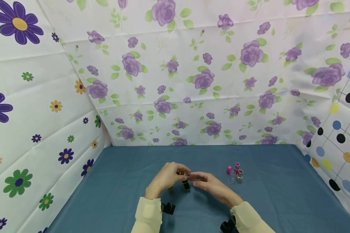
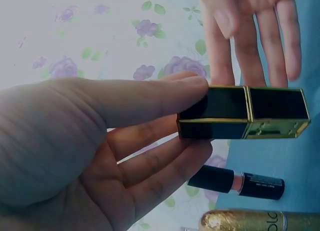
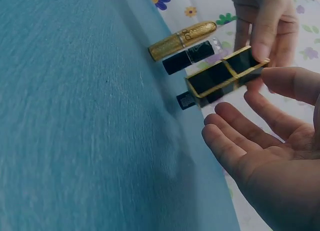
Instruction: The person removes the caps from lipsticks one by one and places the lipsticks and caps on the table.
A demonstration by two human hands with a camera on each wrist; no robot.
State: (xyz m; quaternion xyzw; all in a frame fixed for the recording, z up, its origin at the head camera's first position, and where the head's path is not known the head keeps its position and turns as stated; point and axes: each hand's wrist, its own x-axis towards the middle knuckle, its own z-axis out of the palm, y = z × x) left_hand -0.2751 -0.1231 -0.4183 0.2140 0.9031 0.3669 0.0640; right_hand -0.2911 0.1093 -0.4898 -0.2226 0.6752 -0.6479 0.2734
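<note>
My left hand pinches a square black lipstick tube with gold edges between its thumb and fingers, near one end. Its cap is on, with a gold band at the seam. My right hand is held close beside it, fingers extended and slightly spread. In the right wrist view a fingertip lies near the tube's upper end; whether it touches, I cannot tell. Beyond the tube, a gold lipstick and a black lipstick stand upright. Another small black piece shows partly behind the held tube.
On the blue cloth to the right stand a pink lipstick, a pink rounded piece, a gold-based lipstick and a clear cap. A flowered cloth wall borders the table's back.
</note>
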